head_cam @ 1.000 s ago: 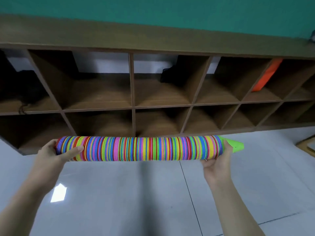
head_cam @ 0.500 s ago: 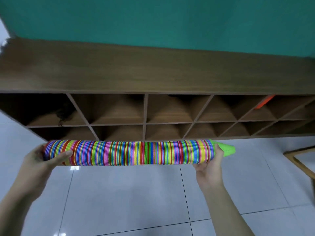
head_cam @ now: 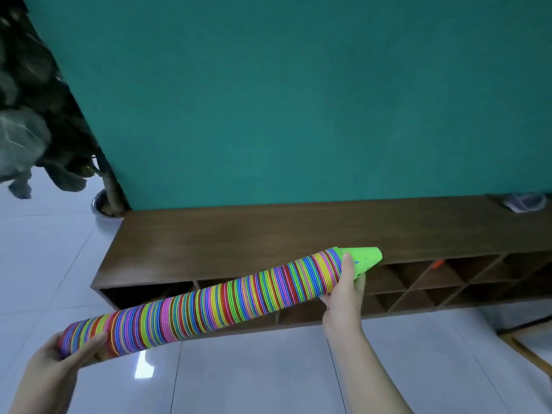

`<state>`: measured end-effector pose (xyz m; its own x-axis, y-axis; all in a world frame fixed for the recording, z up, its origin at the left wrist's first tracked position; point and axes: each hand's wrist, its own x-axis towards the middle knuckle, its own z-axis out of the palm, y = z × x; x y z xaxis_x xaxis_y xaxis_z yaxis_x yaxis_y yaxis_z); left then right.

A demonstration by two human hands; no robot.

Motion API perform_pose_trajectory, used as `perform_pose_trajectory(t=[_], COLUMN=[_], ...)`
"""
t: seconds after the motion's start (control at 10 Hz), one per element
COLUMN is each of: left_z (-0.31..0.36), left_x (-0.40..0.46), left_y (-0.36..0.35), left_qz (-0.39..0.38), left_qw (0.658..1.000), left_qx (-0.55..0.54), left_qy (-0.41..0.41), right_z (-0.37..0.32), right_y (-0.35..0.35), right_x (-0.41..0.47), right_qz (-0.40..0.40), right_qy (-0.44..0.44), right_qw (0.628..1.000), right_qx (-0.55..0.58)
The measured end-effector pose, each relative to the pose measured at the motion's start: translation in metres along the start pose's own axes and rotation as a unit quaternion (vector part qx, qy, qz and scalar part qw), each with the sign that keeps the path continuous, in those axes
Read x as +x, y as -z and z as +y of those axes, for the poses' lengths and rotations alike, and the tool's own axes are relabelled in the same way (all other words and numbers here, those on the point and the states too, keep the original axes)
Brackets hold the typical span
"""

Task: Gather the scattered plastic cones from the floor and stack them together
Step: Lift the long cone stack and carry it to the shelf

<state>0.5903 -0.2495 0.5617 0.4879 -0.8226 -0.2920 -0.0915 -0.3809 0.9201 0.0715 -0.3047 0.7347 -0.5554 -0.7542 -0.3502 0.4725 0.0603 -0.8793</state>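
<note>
A long stack of many-coloured plastic cones [head_cam: 215,303] lies slanted in the air, its low end at the lower left and its high end at the upper right. A green cone [head_cam: 363,258] forms the tip at the high end. My left hand [head_cam: 59,366] grips the wide low end, thumb over the rims. My right hand [head_cam: 343,291] holds the stack from below near the green tip, thumb pressed on the side. The high end hovers over the front edge of a wooden cubby shelf [head_cam: 239,237].
The low brown shelf runs along a teal wall [head_cam: 298,100], with open cubbies below; something orange [head_cam: 436,263] sits in one. A potted plant [head_cam: 35,121] stands at the left. A small object [head_cam: 524,202] lies on the shelf's right end. Glossy white floor tiles [head_cam: 254,375] lie below.
The view has risen, showing the shelf top and wall. The stack has tilted from level to slanted, its right end raised toward the shelf top. Both hands keep their holds.
</note>
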Motion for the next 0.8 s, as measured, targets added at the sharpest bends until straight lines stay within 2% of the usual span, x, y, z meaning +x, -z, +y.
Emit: perform_pose_trajectory(t=[0.1, 0.2, 0.4, 0.5, 0.8], left_z=[0.100, 0.158, 0.197, 0.217, 0.263], left_x=[-0.052, -0.077, -0.046, -0.029, 0.039], left_y=[-0.001, -0.007, -0.030, -0.063, -0.159], left_qz=[-0.003, -0.013, -0.016, -0.034, -0.024], left_qw=[0.997, 0.993, 0.990, 0.987, 0.994], left_qx=[-0.071, -0.106, -0.124, -0.125, -0.071], left_qy=[-0.031, -0.042, -0.072, -0.095, -0.079], right_z=[-0.030, -0.049, -0.071, -0.078, -0.063], right_y=[-0.033, -0.057, -0.084, -0.094, -0.122], right_x=[-0.022, -0.030, -0.003, 0.035, 0.174], right_qz=[-0.006, -0.011, -0.013, -0.010, 0.001], right_qy=[0.028, 0.040, 0.044, 0.032, -0.041], right_qw=[1.000, 0.999, 0.999, 0.999, 0.999], right_qx=[0.005, 0.008, 0.021, 0.026, 0.029])
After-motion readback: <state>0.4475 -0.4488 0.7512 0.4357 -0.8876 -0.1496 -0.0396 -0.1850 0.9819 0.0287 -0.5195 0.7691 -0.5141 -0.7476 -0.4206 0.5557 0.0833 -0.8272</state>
